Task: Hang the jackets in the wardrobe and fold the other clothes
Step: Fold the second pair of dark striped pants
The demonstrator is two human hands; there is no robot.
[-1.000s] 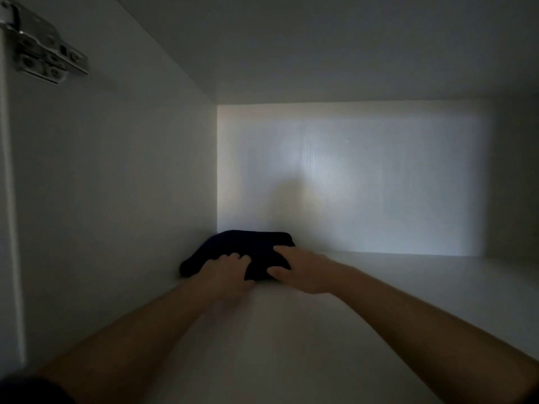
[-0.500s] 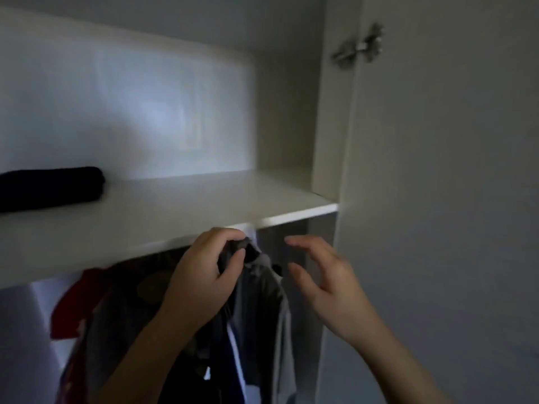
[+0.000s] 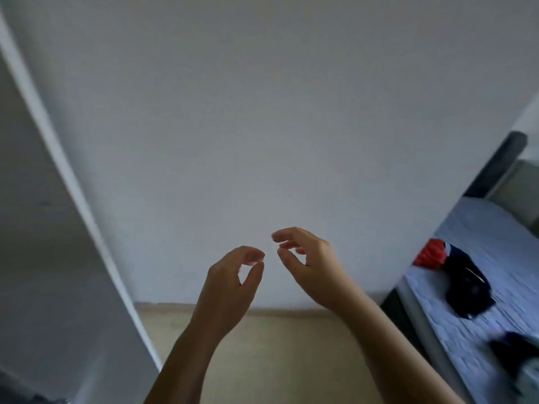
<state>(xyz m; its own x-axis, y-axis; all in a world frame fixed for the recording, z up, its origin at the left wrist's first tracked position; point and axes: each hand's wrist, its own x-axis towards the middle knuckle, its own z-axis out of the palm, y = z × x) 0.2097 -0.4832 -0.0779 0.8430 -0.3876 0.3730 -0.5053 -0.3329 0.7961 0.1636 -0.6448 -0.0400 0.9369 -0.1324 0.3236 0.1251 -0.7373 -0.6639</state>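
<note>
Plain white wall (image 3: 262, 112) fills most of the view. Tall white panel (image 3: 43, 258) at far left, probably the wardrobe's door or side; its inside is not in view. Beige floor (image 3: 277, 345) below. At the right edge, bed with pale blue quilted mattress (image 3: 493, 234).

Task items are on the mattress, well apart from my hands:
- crumpled dark navy garment (image 3: 466, 284), with a red-orange part (image 3: 431, 255) at its far end
- second dark garment (image 3: 513, 348) nearer me, blurred

I cannot tell whether either is a jacket.

Handling estimate: soft, limp cloth, light, not fragile, and it will sag and trail if lifted by one corner. Best hold is at the collar or both shoulders, one hand each. The collar is not identifiable in the heap, so I would spread it first.

Left hand (image 3: 230, 284): raised, empty, fingers loosely curled, thumb tip almost meeting the index. Right hand (image 3: 312, 269): raised just beside it, empty, fingers (image 3: 284, 236) relaxed and slightly parted.
</note>
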